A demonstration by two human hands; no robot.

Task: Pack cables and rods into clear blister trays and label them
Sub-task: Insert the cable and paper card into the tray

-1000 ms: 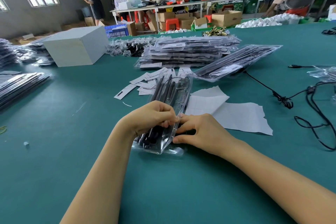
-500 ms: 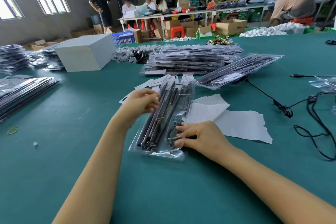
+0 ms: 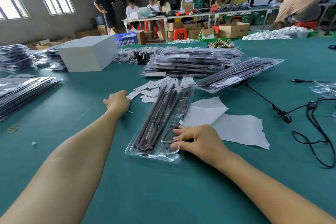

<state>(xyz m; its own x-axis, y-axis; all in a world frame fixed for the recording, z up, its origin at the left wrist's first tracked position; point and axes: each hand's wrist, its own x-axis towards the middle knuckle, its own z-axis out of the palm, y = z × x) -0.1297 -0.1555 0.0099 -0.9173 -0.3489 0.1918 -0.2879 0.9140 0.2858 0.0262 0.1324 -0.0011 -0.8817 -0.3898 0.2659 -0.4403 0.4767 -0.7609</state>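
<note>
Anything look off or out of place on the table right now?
Mostly tidy. The labels lie in a loose, scattered heap by the left hand, a stray rubber band sits far left, and a black cable sprawls tangled at right. The tray looks intact.

A: The left hand (image 3: 117,101) is hiding its own fingertips among the paper labels (image 3: 145,91), so its grip is staying unclear.

B: The flat packs (image 3: 21,92) are running off the left edge, and the black cable (image 3: 316,132) off the right.
</note>
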